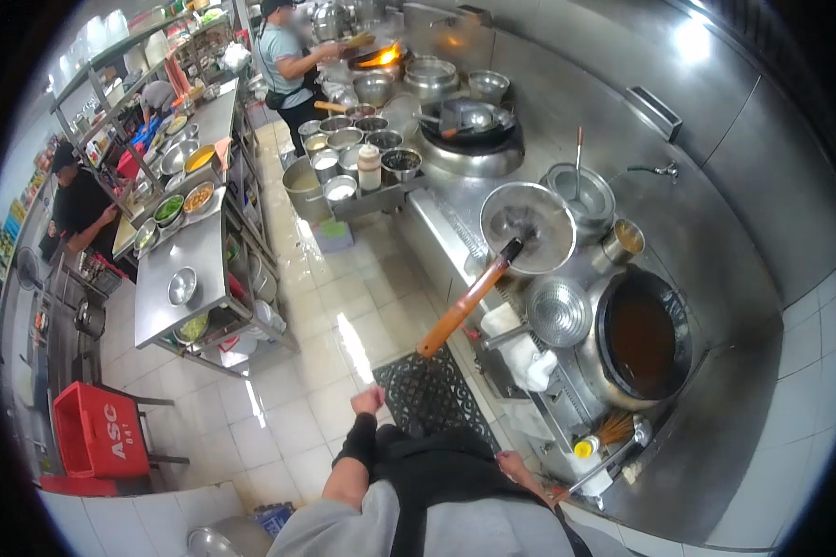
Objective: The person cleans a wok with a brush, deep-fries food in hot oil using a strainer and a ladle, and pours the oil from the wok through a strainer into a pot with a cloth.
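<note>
My left hand [369, 401] is held out in front of my body, fingers curled in, with nothing visible in it. My right hand [511, 463] is low beside my black apron [455, 464], and its fingers are too small to make out. Neither hand touches the wok [553, 215], which sits on the range with its wooden handle [469, 311] jutting over the floor. Near it lie a perforated strainer [559, 313] and a white cloth [529, 364]. A larger wok of dark brown liquid [643, 330] stands to the right.
A pot with a ladle [581, 200] stands behind the wok. Seasoning containers [348, 153] fill a ledge farther left. A co-worker [286, 70] stands by a flaming burner. Across the aisle are a steel table [158, 306], a red crate [99, 432] and another person [82, 200].
</note>
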{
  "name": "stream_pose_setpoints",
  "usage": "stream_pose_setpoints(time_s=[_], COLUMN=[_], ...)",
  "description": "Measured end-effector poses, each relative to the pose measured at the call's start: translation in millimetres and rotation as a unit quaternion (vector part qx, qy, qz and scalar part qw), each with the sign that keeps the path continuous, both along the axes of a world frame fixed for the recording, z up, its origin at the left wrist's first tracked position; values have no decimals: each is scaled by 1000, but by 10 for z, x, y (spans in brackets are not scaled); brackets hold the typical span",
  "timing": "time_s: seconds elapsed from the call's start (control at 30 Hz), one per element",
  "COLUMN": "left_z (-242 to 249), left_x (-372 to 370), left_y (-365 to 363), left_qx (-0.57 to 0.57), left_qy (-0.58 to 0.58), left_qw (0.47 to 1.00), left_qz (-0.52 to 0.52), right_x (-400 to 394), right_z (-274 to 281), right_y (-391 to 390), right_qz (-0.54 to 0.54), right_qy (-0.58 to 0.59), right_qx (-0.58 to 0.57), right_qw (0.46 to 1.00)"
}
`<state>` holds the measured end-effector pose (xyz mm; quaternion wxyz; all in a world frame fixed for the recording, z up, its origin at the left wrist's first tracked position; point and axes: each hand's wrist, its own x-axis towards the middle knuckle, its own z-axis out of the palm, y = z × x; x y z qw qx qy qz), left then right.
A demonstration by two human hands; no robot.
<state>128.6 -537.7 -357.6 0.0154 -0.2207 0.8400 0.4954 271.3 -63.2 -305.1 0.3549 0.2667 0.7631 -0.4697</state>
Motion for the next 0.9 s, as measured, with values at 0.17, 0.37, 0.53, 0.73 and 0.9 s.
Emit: stream_pose_setpoints(time_s=[0.17,0.37,0.53,0.73,0.9], left_z=[1347,3148,4163,4517,4501], left_x=[-669,-1115,-1021,-921,-937], left_y=[-67,-56,220,385,461], left_qx=[466,450,441,442,447], left_qy=[199,326,354,347,338], left_qw=[817,808,822,826,827], left_qz=[274,195,73,31,51], right_x=[190,190,24,-37,-661], right_z=[-625,-833,-275,-268,499], right_y=[163,287,185,167,-65], right_qz=[112,162,80,101,72], right_qy=[171,159,93,141,146], right_qx=[100,118,54,99,64], right_qw=[974,967,991,980,985])
